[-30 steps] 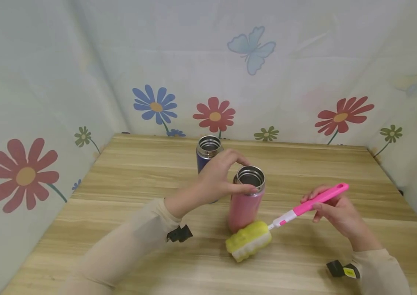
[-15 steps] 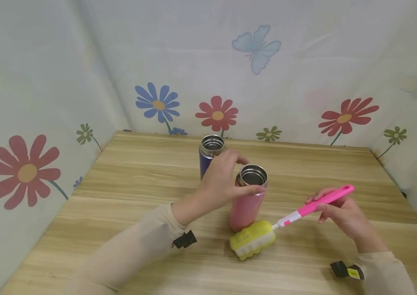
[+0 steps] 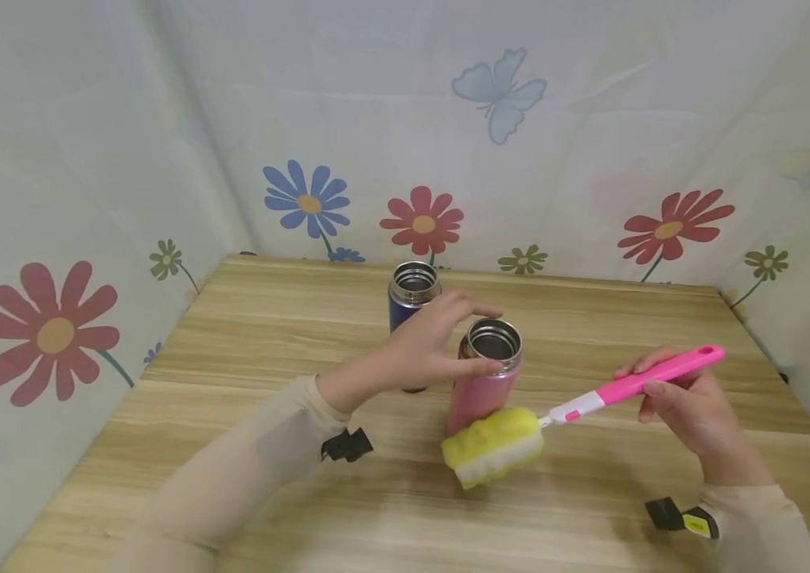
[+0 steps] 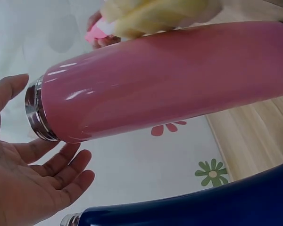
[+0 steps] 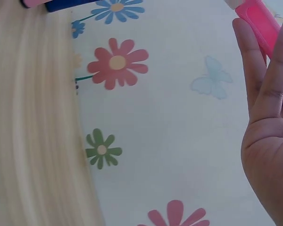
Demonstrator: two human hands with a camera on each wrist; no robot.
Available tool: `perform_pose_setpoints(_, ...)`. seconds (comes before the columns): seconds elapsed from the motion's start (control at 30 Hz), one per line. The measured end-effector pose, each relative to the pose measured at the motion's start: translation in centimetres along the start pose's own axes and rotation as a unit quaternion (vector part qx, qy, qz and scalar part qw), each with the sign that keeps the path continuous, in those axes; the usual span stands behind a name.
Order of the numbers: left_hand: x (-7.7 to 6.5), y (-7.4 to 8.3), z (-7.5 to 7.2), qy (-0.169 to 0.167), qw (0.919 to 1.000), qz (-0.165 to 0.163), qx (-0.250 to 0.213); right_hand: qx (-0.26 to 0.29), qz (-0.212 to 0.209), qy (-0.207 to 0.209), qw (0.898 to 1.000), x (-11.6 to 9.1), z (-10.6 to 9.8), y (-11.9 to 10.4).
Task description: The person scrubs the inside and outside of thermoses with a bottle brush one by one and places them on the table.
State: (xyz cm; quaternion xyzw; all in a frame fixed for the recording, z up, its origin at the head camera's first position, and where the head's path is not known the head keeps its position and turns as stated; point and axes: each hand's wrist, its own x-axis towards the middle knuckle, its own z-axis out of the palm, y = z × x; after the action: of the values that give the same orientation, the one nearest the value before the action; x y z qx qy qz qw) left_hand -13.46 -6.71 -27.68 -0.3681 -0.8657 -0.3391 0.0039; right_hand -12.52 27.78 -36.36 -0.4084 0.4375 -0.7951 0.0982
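Observation:
A pink vacuum bottle [image 3: 480, 395] without a lid stands on the table, its steel mouth facing up. My left hand [image 3: 428, 344] spans its neck, thumb along the near rim and fingers round the far side; the left wrist view shows the hand [image 4: 35, 174] loosely about the steel neck. In my right hand [image 3: 695, 406] is a bottle brush, held by its pink handle [image 3: 663, 374] between thumb and fingers. Its yellow and white sponge head [image 3: 494, 446] overlaps the bottle's lower front. The right wrist view shows only part of the handle [image 5: 259, 21].
Behind my left hand stands a dark blue vacuum bottle [image 3: 405, 312], also lidless, with its lower part mostly hidden. Both stand on a wood-grain table [image 3: 591, 326]. A white curtain [image 3: 348, 95] printed with flowers and a butterfly borders the back and sides.
My right hand has moved right and slightly up with the bottle brush, and the sponge head has risen along the bottle's front. My left hand stays at the pink bottle's neck.

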Motion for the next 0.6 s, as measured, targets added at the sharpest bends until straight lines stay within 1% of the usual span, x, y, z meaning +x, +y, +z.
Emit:
perform_pose_setpoints(0.13,0.3,0.2,-0.4,-0.018,0.9998,0.007,0.009,0.029,-0.022,-0.017,0.999,0.8,0.5,-0.7)
perform_pose_setpoints(0.27,0.5,0.2,-0.8,-0.029,0.9994,0.012,0.016,0.039,-0.038,-0.027,0.998,1.5,1.0,-1.4)
perform_pose_setpoints(0.33,0.6,0.2,-0.8,-0.033,0.9992,0.010,0.021,0.046,-0.048,-0.032,0.997,1.8,1.2,-1.7)
perform_pose_setpoints(0.47,0.9,0.2,-0.8,-0.036,0.9989,0.002,0.029,0.050,-0.066,-0.026,0.996,2.2,1.7,-2.2)
perform_pose_setpoints(0.6,1.1,0.5,-0.8,-0.031,0.9988,-0.007,0.036,0.046,-0.083,-0.012,0.995,2.5,2.3,-2.6)
